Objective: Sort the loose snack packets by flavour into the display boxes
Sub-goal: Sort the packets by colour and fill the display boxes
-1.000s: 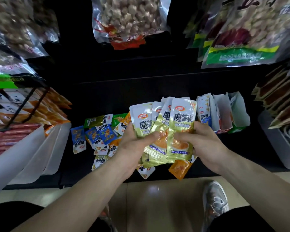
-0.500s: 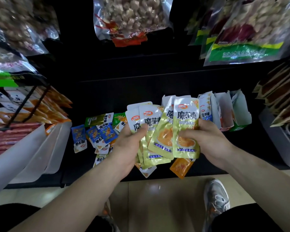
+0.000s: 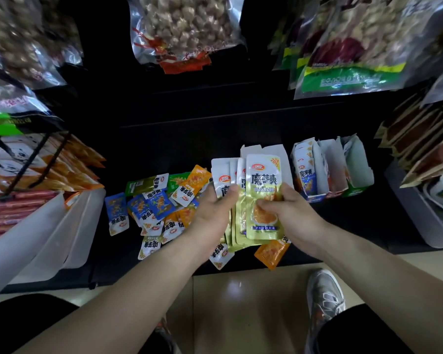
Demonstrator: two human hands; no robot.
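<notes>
Above a grey mesh trainer on the tan tiled floor, two hands hold a squared stack of pale green foil snack packets over the front edge of the black shelf. The left hand grips the stack's left side. The right hand pinches its right side. The packets' long axis runs away from the person, white printed tops farthest. An orange foil packet overhangs the front edge beneath. Loose blue, orange and green packets crowd the shelf left of the hands, while open shelf shows to the right. White cardboard display boxes stand toward the back right, with the leftmost holding blue packets.
</notes>
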